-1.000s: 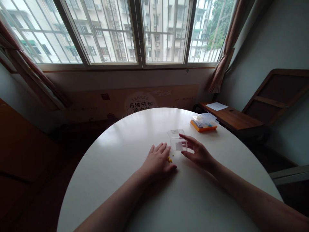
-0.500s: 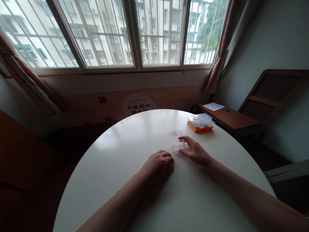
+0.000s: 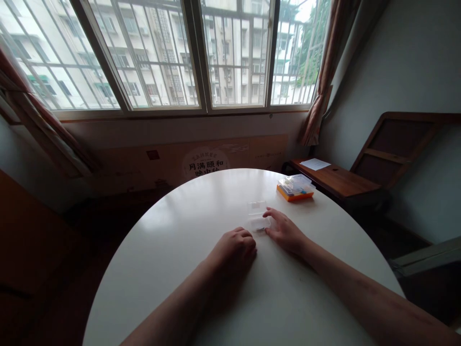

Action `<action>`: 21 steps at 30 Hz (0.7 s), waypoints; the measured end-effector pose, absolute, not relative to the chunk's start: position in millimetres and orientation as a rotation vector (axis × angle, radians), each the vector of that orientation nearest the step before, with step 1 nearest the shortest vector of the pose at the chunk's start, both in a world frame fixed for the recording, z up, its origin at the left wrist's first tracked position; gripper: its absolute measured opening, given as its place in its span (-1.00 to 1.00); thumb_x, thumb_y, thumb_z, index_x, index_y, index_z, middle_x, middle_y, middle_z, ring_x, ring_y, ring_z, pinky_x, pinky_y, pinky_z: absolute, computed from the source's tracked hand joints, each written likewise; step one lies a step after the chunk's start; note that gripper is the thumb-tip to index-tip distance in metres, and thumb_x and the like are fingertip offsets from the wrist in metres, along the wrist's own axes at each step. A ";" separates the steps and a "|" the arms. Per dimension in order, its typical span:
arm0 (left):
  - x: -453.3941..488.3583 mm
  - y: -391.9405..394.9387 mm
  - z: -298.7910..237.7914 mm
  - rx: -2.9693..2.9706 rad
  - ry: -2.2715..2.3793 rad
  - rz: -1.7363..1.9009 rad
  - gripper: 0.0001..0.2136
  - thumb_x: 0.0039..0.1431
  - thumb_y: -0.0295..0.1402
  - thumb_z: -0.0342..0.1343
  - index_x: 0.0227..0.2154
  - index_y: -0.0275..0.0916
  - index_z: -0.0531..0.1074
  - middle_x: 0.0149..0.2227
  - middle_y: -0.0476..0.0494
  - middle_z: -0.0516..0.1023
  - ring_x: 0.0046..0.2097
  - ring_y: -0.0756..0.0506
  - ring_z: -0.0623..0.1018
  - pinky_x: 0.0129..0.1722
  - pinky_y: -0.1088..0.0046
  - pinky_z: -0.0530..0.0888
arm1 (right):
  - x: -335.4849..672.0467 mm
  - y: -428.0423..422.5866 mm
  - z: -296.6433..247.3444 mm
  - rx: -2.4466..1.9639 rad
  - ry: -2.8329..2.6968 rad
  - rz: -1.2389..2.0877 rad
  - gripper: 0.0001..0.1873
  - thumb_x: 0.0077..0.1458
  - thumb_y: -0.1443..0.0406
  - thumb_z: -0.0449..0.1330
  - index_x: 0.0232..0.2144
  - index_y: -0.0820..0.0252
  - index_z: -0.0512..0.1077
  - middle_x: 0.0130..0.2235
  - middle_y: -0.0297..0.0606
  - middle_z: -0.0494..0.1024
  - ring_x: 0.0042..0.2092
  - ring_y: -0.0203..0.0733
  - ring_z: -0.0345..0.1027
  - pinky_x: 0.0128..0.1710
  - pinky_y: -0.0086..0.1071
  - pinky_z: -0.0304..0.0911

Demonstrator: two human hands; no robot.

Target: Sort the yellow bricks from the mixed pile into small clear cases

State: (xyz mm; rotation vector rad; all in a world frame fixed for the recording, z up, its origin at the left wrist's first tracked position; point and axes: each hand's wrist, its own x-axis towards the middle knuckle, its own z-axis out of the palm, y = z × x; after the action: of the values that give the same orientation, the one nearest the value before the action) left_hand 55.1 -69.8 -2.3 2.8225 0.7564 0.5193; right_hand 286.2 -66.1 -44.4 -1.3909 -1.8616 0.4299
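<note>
A small clear plastic box (image 3: 257, 216) with its lid open lies on the round white table (image 3: 180, 250). My right hand (image 3: 284, 231) rests on the table beside it, thumb and fingers pinched on the box's near edge. My left hand (image 3: 236, 250) lies knuckles up just left of the box, its fingers curled under into a loose fist; what is under them is hidden. The small yellow pieces are out of sight.
An orange tray with clear plastic boxes on top (image 3: 295, 187) stands at the table's far right. Beyond it is a wooden side table (image 3: 342, 180) with a sheet of paper (image 3: 315, 164). A barred window (image 3: 201, 53) and curtains fill the back.
My left hand curled from flat fingers into a fist over the yellow pieces, which no longer show. My right hand closed in on the clear box. The camera tilted slightly.
</note>
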 end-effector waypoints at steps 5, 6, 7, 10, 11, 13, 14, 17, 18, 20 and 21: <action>53.0 -69.8 -3.7 2.783 0.771 0.533 -0.79 0.25 -0.31 0.01 -0.33 -0.16 0.56 -0.23 -0.14 0.61 -0.19 -0.11 0.54 -0.14 0.37 0.49 | 286.1 -65.4 -44.3 -1.389 -1.840 0.398 -0.67 0.01 0.30 0.23 -0.12 0.16 0.40 0.13 -0.04 0.41 0.18 0.05 0.27 0.19 -0.01 0.15; 52.8 -69.6 -3.9 2.785 0.778 0.548 -0.78 0.27 -0.29 -0.01 -0.26 -0.16 0.56 -0.19 -0.15 0.61 -0.15 -0.13 0.54 -0.12 0.35 0.50 | 286.0 -65.2 -43.8 -1.383 -1.838 0.389 -0.68 0.01 0.30 0.23 -0.13 0.17 0.40 0.08 -0.06 0.45 0.13 0.03 0.32 0.16 -0.03 0.18; 52.8 -69.4 -4.1 2.793 0.784 0.567 -0.76 0.29 -0.28 -0.02 -0.20 -0.17 0.56 -0.15 -0.17 0.61 -0.11 -0.14 0.54 -0.09 0.33 0.50 | 285.9 -65.1 -43.2 -1.378 -1.836 0.381 -0.69 0.01 0.30 0.23 -0.14 0.17 0.40 0.02 -0.09 0.48 0.08 0.01 0.35 0.12 -0.04 0.22; 53.3 -68.2 -3.9 2.831 0.802 0.623 -0.71 0.32 -0.28 -0.07 -0.08 -0.17 0.52 -0.02 -0.18 0.58 0.01 -0.18 0.52 0.02 0.24 0.49 | 286.0 -65.2 -40.8 -1.363 -1.833 0.357 -0.74 0.02 0.29 0.23 -0.17 0.16 0.41 -0.11 -0.17 0.50 -0.05 -0.03 0.40 0.00 -0.10 0.30; 53.6 -67.7 -3.9 2.843 0.819 0.636 -0.70 0.33 -0.29 -0.08 -0.05 -0.17 0.51 0.02 -0.19 0.56 0.05 -0.18 0.50 0.06 0.22 0.47 | 285.8 -65.4 -39.9 -1.356 -1.836 0.351 -0.75 0.03 0.29 0.23 -0.18 0.17 0.42 -0.13 -0.17 0.51 -0.07 -0.04 0.41 -0.02 -0.11 0.32; 54.5 -66.5 -4.5 2.869 0.857 0.640 -0.69 0.33 -0.29 -0.09 -0.01 -0.19 0.49 0.09 -0.21 0.52 0.12 -0.20 0.47 0.12 0.19 0.44 | 285.1 -65.6 -38.3 -1.335 -1.855 0.341 -0.76 0.04 0.29 0.23 -0.18 0.17 0.44 -0.13 -0.17 0.52 -0.08 -0.05 0.41 -0.03 -0.12 0.32; 55.2 -65.7 -5.2 2.887 0.864 0.623 -0.67 0.33 -0.29 -0.09 0.02 -0.21 0.48 0.11 -0.23 0.50 0.15 -0.21 0.44 0.15 0.18 0.43 | 284.4 -65.7 -37.8 -1.320 -1.872 0.337 -0.76 0.05 0.30 0.23 -0.18 0.17 0.46 -0.14 -0.17 0.54 -0.07 -0.06 0.42 -0.01 -0.13 0.32; 57.2 -63.2 -8.9 2.951 0.861 0.526 -0.61 0.34 -0.27 -0.10 0.11 -0.30 0.42 0.17 -0.29 0.45 0.23 -0.24 0.38 0.22 0.14 0.36 | 281.5 -66.0 -38.5 -1.267 -1.928 0.315 -0.76 0.07 0.30 0.24 -0.16 0.15 0.51 -0.10 -0.18 0.57 -0.01 -0.06 0.42 0.07 -0.13 0.29; 57.6 -62.3 -10.5 2.964 0.869 0.492 -0.59 0.35 -0.25 -0.11 0.13 -0.31 0.39 0.19 -0.30 0.43 0.25 -0.24 0.36 0.23 0.14 0.34 | 280.6 -66.0 -39.3 -1.253 -1.942 0.302 -0.74 0.08 0.30 0.23 -0.14 0.14 0.52 -0.08 -0.18 0.57 0.01 -0.06 0.41 0.09 -0.12 0.28; 57.9 -60.6 -13.7 2.965 0.906 0.447 -0.56 0.36 -0.21 -0.11 0.17 -0.33 0.36 0.22 -0.31 0.39 0.27 -0.25 0.33 0.25 0.13 0.31 | 280.2 -65.6 -40.7 -1.238 -1.953 0.266 -0.71 0.10 0.29 0.22 -0.09 0.12 0.52 -0.03 -0.17 0.57 0.04 -0.06 0.41 0.12 -0.13 0.28; 57.7 -59.7 -15.1 2.958 0.928 0.440 -0.54 0.36 -0.18 -0.11 0.18 -0.32 0.35 0.22 -0.31 0.38 0.28 -0.25 0.32 0.25 0.12 0.30 | 281.3 -65.0 -40.7 -1.240 -1.949 0.241 -0.69 0.12 0.28 0.21 -0.07 0.12 0.52 -0.01 -0.16 0.56 0.05 -0.07 0.41 0.11 -0.14 0.29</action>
State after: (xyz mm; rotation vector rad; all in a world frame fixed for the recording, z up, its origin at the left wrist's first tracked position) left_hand 57.7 -59.7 -15.1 2.9577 0.9283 0.4402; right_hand 281.3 -65.0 -40.7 -1.2396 -1.9489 0.2406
